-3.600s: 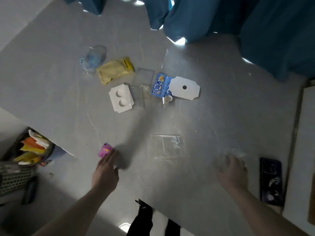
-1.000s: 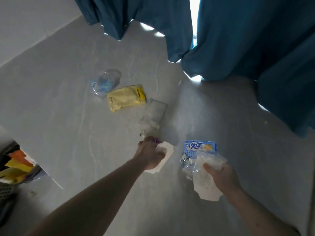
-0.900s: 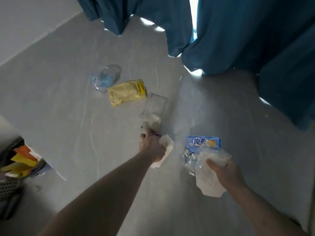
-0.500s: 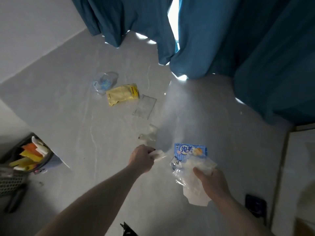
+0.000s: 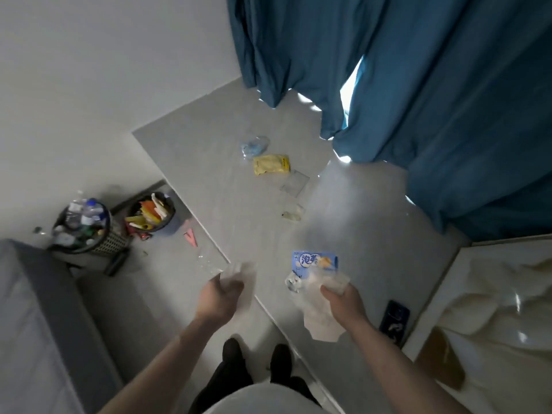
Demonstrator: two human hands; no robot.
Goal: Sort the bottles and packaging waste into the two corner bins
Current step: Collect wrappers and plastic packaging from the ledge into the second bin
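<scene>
Head view, floor lot, listed from where the person is standing.

1. Left hand [image 5: 222, 294]: fingers are curling closed around a blurred clump of white card and clear film [image 5: 240, 271]. I judge it almost weightless and crushable; a loose fist is holding it well enough.

2. Right hand [image 5: 343, 300]: fingers are pinching a bundle made of a blue snack wrapper [image 5: 313, 260], crinkled clear plastic [image 5: 294, 282] and a white card backing [image 5: 321, 321] that is hanging below the wrist. The films are probably slippery against each other, so the stiffer card is the part to grip, with the films pressed onto it.

3. Mesh bin [image 5: 82, 231], at ten o'clock from the hands, is holding clear bottles. The round bin [image 5: 153, 216] just beside it is holding coloured wrappers and card, so it is likely where both handfuls belong.

4. Still lying on the floor at twelve o'clock, well apart from the hands: a crushed clear bottle [image 5: 255, 144], a yellow pouch [image 5: 271, 164] touching or nearly touching it, a flat clear sheet [image 5: 294, 183] and a small clear scrap [image 5: 294, 213]. The bottle looks light and springy, best taken around its body; the sheet is lying flat and will need lifting by an edge.

5. A pink scrap [image 5: 189, 234] is lying near the round bin. A dark phone [image 5: 394, 321] is resting at three o'clock and is no waste.
</scene>
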